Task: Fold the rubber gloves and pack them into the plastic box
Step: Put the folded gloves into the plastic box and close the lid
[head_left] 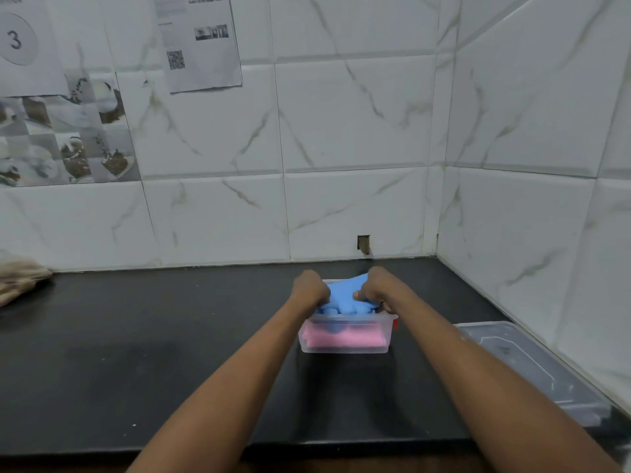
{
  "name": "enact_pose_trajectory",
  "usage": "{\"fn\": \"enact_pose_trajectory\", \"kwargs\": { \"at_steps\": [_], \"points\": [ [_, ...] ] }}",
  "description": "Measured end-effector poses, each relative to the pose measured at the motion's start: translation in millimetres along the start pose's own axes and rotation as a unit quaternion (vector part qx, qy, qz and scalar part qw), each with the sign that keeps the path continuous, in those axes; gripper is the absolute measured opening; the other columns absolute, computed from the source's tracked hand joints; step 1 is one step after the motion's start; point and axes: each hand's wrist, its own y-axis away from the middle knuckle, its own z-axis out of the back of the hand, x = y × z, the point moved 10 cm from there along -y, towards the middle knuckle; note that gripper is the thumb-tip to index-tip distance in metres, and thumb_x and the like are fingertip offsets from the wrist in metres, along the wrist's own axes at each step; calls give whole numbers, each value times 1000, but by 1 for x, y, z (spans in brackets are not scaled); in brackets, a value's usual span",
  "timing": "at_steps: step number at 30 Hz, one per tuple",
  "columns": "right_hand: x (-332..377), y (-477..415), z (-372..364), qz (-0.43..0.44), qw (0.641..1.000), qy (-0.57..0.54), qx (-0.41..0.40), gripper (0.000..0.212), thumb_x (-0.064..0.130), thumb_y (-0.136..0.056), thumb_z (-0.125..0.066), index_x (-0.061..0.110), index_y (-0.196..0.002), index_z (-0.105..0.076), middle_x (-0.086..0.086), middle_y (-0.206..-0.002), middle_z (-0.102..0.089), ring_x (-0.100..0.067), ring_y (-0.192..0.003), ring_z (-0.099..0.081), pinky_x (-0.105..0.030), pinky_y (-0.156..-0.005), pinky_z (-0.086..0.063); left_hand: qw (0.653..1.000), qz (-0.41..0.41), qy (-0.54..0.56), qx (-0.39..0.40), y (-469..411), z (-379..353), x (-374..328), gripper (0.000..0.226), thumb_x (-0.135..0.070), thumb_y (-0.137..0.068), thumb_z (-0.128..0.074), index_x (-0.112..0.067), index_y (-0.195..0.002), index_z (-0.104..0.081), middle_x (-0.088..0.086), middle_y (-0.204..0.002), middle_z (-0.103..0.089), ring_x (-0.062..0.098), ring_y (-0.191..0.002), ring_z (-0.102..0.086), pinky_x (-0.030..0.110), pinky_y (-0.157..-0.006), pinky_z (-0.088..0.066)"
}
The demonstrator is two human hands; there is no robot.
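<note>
A white marble-patterned tiled wall [341, 131] fills the far and right sides, meeting in a corner at the far right. A printed paper sheet [201, 42] with a QR code hangs on it at the upper left. Below runs a black bench [170, 336]. A clear plastic lid [532, 367] lies flat on the bench at the right, against the wall. A crumpled brownish cloth [20, 278] sits at the far left edge. A small clear plastic box [345, 349] stands on the bench right of centre, well apart from the lid. A folded pink glove [345, 337] lies in the bottom of it, seen through the near wall. A bunched blue glove [343, 295] sits on top, rising above the rim. The left hand [309, 288] grips the blue glove's left side with curled fingers; the right hand [375, 285] grips its right side, thumb on top
</note>
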Motion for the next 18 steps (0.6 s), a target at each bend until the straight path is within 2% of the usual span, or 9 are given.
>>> {"fn": "enact_pose_trajectory", "kwargs": {
  "at_steps": [1, 2, 4, 5, 7, 10, 13, 15, 18],
  "points": [
    [4, 2, -1, 0, 998, 67, 8, 31, 22, -92, -63, 4, -75, -45, -9, -70, -49, -26, -71, -53, -28, -56, -43, 999, -10, -32, -2, -1, -2, -3, 20, 5, -83, -54, -4, -66, -48, 21, -89, -64, 22, -73, -54, 26, -43, -39],
    [7, 4, -3, 0, 994, 107, 15, 31, 22, -94, -60, 5, -73, -44, -8, -68, -47, -25, -67, -51, -28, -55, -41, 997, -19, -71, 3, -2, -5, -5, 10, 4, -84, -51, -2, -77, -55, 22, -104, -65, 24, -81, -59, 29, -51, -47],
    [8, 5, -7, -10, 988, 153, 33, 26, 23, -95, -58, 5, -78, -49, -8, -71, -51, -23, -69, -51, -29, -61, -42, 989, -27, -146, 4, -5, -12, -4, 27, 1, -88, -49, 2, -114, -55, 20, -122, -62, 30, -106, -63, 34, -79, -54],
    [7, 6, -10, -21, 984, 174, 45, 27, 25, -95, -58, 5, -79, -50, -7, -75, -52, -22, -74, -51, -29, -67, -42, 982, -37, -184, 10, -6, -17, -4, 33, -1, -89, -48, 0, -121, -53, 18, -124, -61, 30, -113, -61, 34, -86, -52],
    [4, 5, -14, -37, 978, 199, 54, 33, 31, -96, -57, 7, -73, -51, -5, -80, -53, -21, -84, -50, -28, -75, -40, 965, -61, -254, 22, -8, -23, -6, 33, -3, -91, -45, -4, -122, -56, 13, -125, -62, 29, -115, -60, 33, -89, -51],
    [5, 0, -19, -32, 967, 248, 47, 34, 32, -96, -56, 10, -71, -53, -5, -93, -60, -20, -85, -53, -27, -76, -42, 947, -84, -308, 45, -10, -30, -11, 34, -4, -90, -47, -4, -123, -57, 13, -129, -60, 31, -118, -58, 38, -95, -52],
    [19, -2, -23, 31, 942, 332, 27, 26, 31, -94, -60, 8, -86, -64, -8, -118, -67, -23, -91, -61, -29, -77, -47, 928, -139, -343, 29, -7, -29, -24, 30, -5, -89, -57, -2, -119, -60, 16, -124, -62, 32, -112, -61, 36, -89, -52],
    [32, 2, -15, 72, 930, 360, -11, 37, 37, -85, -71, 6, -106, -67, -6, -118, -67, -24, -102, -66, -30, -81, -50, 920, -185, -346, 8, -5, -19, -35, 29, -10, -84, -68, -2, -112, -63, 15, -117, -65, 30, -108, -63, 34, -80, -50],
    [48, 10, 13, 106, 935, 329, -84, 46, 34, -76, -80, 7, -110, -65, -8, -114, -66, -24, -102, -66, -30, -71, -48, 921, -250, -297, 18, -10, -2, -46, 25, -10, -82, -71, -6, -106, -72, 13, -111, -70, 29, -104, -64, 33, -85, -51]
  ]
}}
